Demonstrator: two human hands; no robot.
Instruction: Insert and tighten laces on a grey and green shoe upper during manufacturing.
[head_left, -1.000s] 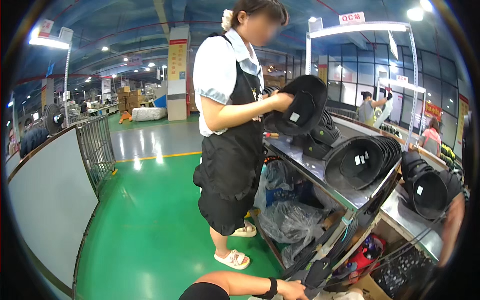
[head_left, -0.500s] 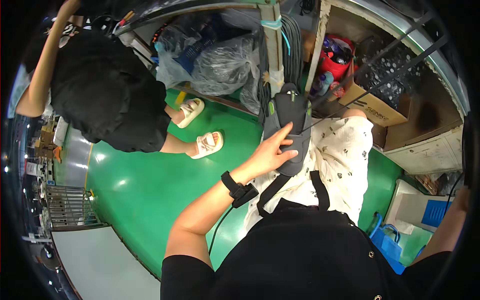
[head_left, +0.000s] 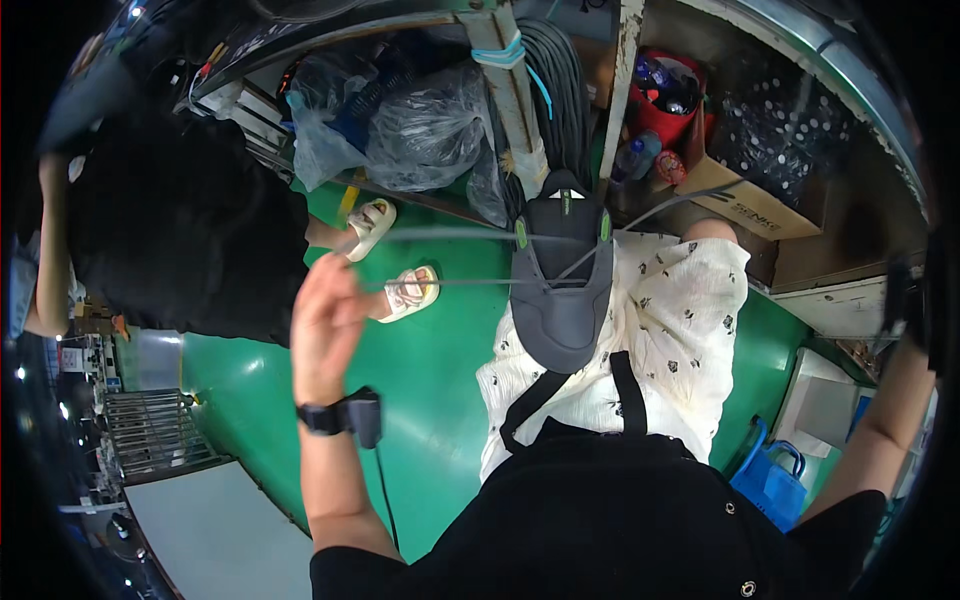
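Note:
A dark grey cap (head_left: 560, 300) lies crown-up on my lap, on my white patterned clothing (head_left: 670, 340). My left hand (head_left: 325, 305) is raised to the left of the cap, blurred, with its fingers together. Thin grey threads (head_left: 450, 237) stretch from its fingertips across to the cap. A black watch and a small black device (head_left: 358, 415) sit on that wrist. My right forearm (head_left: 885, 440) runs up the right edge, and its hand is lost in the dark rim.
Another person in black clothes (head_left: 170, 240) and pale sandals (head_left: 410, 290) stands close on the left, on the green floor (head_left: 430, 400). Under the bench ahead are plastic bags (head_left: 430, 125), black cables (head_left: 565, 80), a red bucket (head_left: 665, 100) and a cardboard box (head_left: 750, 200). A blue basket (head_left: 770, 480) stands lower right.
The view dropped from the standing person to my lap. My left hand was resting on the cap and has since swung left, away from it, with threads stretched between them.

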